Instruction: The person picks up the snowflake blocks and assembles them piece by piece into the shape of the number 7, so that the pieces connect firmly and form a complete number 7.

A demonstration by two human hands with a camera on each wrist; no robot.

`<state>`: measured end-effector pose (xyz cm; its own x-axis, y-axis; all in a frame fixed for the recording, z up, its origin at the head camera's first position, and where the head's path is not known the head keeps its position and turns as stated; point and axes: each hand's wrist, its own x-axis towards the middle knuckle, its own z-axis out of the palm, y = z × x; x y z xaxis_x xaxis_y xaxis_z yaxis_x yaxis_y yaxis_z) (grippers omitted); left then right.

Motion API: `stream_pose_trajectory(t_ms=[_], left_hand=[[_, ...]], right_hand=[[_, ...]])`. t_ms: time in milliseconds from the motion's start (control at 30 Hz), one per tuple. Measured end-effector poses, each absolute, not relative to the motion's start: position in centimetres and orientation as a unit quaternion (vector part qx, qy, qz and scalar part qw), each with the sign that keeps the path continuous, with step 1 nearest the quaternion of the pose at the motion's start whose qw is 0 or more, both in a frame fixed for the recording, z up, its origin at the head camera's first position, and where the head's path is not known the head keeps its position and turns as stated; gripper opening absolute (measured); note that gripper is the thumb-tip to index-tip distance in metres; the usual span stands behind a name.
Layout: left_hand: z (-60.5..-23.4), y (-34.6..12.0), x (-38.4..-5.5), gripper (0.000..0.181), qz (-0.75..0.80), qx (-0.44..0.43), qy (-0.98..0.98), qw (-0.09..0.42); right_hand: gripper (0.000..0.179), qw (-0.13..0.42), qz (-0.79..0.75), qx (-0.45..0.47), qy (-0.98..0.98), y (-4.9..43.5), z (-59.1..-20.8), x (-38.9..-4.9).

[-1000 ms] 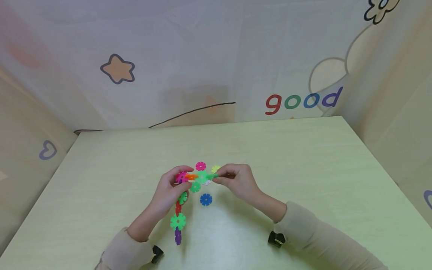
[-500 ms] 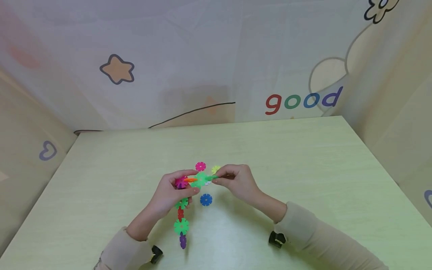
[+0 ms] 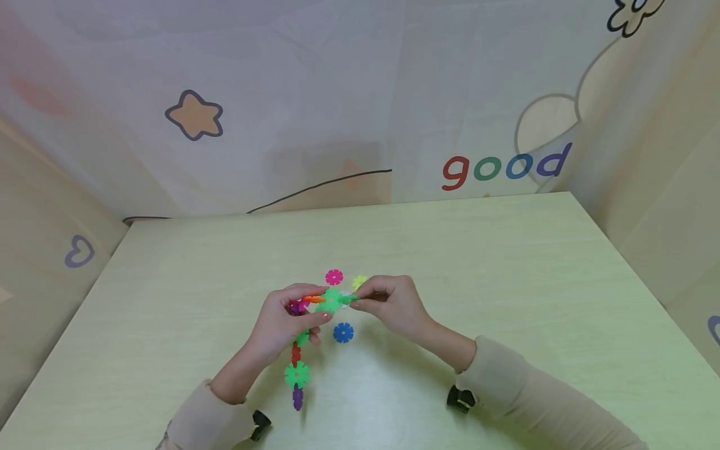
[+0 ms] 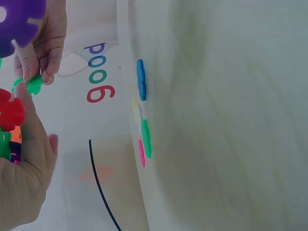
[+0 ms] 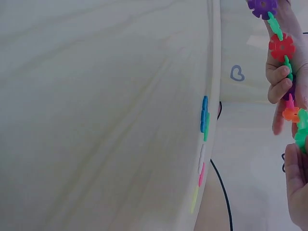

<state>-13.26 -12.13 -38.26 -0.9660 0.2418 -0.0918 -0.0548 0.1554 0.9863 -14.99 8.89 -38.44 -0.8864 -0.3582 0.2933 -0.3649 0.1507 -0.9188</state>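
A chain of slotted plastic snowflake discs hangs from my left hand (image 3: 284,317), which grips its upper part. Its dangling end shows a purple disc (image 3: 297,397), a green disc (image 3: 297,375) and a red disc (image 3: 295,354). Past the fingers, an orange disc (image 3: 314,299) joins a larger-looking green disc (image 3: 330,300) between left thumb and index finger. My right hand (image 3: 396,303) pinches another green disc (image 3: 349,300), seen edge-on and meeting the first. The right wrist view shows the linked purple disc (image 5: 263,7) and red disc (image 5: 282,46). The left fingers partly hide the chain's middle.
Loose on the table (image 3: 478,262) lie a pink disc (image 3: 334,277), a yellow disc (image 3: 359,282) partly behind the right hand, and a blue disc (image 3: 343,332). A white disc (image 5: 201,159) and a green disc (image 4: 146,138) lie among them. Printed curtains surround the table.
My left hand has shifted slightly down and right, covering the loose green disc in the head view. The dangling end swung right, then back left. My right hand has edged left, still pinching its disc.
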Motion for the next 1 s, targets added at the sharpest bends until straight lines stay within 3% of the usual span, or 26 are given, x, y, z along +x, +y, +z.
stream_pose_trajectory(t_ms=[333, 1000], left_hand=[[-38.21, -11.83, -13.28, 0.037, 0.640, 0.067, 0.761, 0.085], [-38.11, -11.93, -13.34, 0.037, 0.638, 0.088, 0.761, 0.080]], right_hand=[[0.005, -0.001, 0.605, 0.241, -0.759, 8.92, -38.23, -14.92], [0.009, -0.017, 0.583, 0.251, -0.773, 8.86, -38.00, -14.95]])
